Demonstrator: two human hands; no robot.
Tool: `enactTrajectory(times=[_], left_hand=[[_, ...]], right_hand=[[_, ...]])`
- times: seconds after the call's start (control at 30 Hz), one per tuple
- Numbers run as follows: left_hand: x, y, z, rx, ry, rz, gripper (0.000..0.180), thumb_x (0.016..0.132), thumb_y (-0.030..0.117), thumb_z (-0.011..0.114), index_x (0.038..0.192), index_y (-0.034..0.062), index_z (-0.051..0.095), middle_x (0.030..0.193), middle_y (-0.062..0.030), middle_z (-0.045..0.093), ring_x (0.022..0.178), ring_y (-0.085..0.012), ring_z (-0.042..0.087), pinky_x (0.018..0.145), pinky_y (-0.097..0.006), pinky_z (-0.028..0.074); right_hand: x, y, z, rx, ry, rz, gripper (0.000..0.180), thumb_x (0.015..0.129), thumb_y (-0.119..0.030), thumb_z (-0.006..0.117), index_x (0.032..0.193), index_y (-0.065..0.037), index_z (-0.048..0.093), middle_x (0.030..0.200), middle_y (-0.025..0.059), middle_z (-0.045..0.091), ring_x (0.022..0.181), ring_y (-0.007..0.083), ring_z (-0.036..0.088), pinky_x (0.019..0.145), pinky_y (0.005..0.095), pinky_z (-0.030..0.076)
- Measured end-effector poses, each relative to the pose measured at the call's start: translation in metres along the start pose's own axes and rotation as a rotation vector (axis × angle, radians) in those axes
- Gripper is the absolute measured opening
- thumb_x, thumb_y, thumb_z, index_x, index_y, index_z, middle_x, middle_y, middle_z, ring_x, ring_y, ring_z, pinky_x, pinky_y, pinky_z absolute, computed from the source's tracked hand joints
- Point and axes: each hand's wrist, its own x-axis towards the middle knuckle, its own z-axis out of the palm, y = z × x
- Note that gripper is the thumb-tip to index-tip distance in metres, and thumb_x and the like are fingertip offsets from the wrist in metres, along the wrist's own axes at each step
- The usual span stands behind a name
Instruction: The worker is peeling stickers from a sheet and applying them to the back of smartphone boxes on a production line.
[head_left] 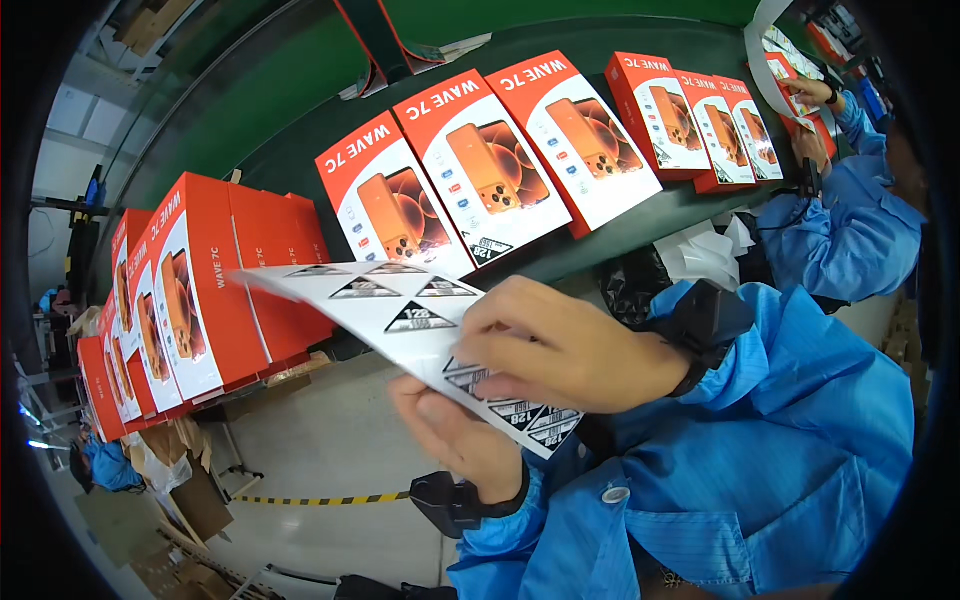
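A white sheet of black triangular stickers (372,322) slants across the middle in front of me. My left hand (465,438) grips its near lower edge, with the thumb on top. My right hand (570,345) is bent over the sheet, its fingers and thumb pinched together at the stickers; what lies between the fingertips is hidden. Beyond the sheet, a red and white phone box (480,170) lies face up with a triangular sticker on its near corner. On either side of it lie another phone box (390,200) and a third phone box (575,135), showing no such sticker.
Several red phone boxes (240,270) stand upright at the left on the dark green bench (290,125). More phone boxes (655,115) are at the right. A co-worker in a blue sleeve (835,235) handles boxes at far right. A black bag (635,285) with white paper is beside the bench.
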Motion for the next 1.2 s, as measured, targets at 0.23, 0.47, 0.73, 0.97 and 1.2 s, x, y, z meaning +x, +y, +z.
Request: enactTrajectory(times=[0.23, 0.47, 0.73, 0.97, 1.2], left_hand=[[0.0, 0.008, -0.003, 0.544, -0.226, 0.082, 0.015, 0.088, 0.011, 0.041, 0.078, -0.0009, 0.041, 0.079, -0.0041, 0.045, 0.076, -0.0088, 0.042, 0.07, -0.022, 0.036], [-0.008, 0.01, 0.011, 0.526, -0.18, 0.024, 0.017, 0.088, 0.013, 0.041, 0.077, 0.0002, 0.04, 0.075, -0.0033, 0.043, 0.072, -0.0086, 0.042, 0.067, -0.023, 0.036], [-0.009, -0.003, 0.014, 0.602, -0.181, 0.181, 0.016, 0.086, 0.013, 0.045, 0.078, -0.0004, 0.044, 0.07, -0.0051, 0.048, 0.061, -0.0096, 0.042, 0.053, -0.022, 0.034], [-0.007, -0.009, 0.028, 0.53, -0.152, 0.028, 0.017, 0.086, 0.012, 0.044, 0.076, -0.0012, 0.046, 0.065, -0.004, 0.049, 0.056, -0.0076, 0.042, 0.048, -0.021, 0.034], [-0.015, -0.01, 0.037, 0.763, -0.129, 0.127, 0.02, 0.086, 0.013, 0.046, 0.072, -0.0017, 0.047, 0.06, -0.0016, 0.045, 0.053, -0.0063, 0.039, 0.046, -0.021, 0.032]], right_hand=[[-0.011, 0.003, -0.004, -0.039, 0.009, 0.094, 0.027, 0.063, -0.008, 0.064, 0.088, -0.002, 0.054, 0.088, 0.0081, 0.05, 0.078, 0.0245, 0.052, 0.064, 0.0295, 0.043], [-0.018, 0.0, -0.006, -0.245, 0.14, -0.051, 0.02, 0.063, -0.007, 0.063, 0.081, -0.003, 0.055, 0.083, 0.0068, 0.052, 0.076, 0.022, 0.052, 0.063, 0.0294, 0.043], [-0.02, 0.007, -0.009, 0.056, 0.208, 0.194, 0.016, 0.065, -0.002, 0.063, 0.077, -0.002, 0.052, 0.081, 0.0081, 0.05, 0.076, 0.0226, 0.051, 0.062, 0.029, 0.043], [-0.031, 0.02, -0.014, -0.057, 0.212, 0.076, 0.018, 0.061, -0.004, 0.063, 0.075, -0.003, 0.052, 0.081, 0.0071, 0.049, 0.073, 0.0229, 0.05, 0.061, 0.0298, 0.042], [-0.034, 0.023, -0.024, -0.212, 0.073, 0.067, 0.016, 0.061, -0.013, 0.058, 0.073, -0.006, 0.052, 0.079, 0.0033, 0.05, 0.075, 0.0188, 0.05, 0.059, 0.0274, 0.039]])
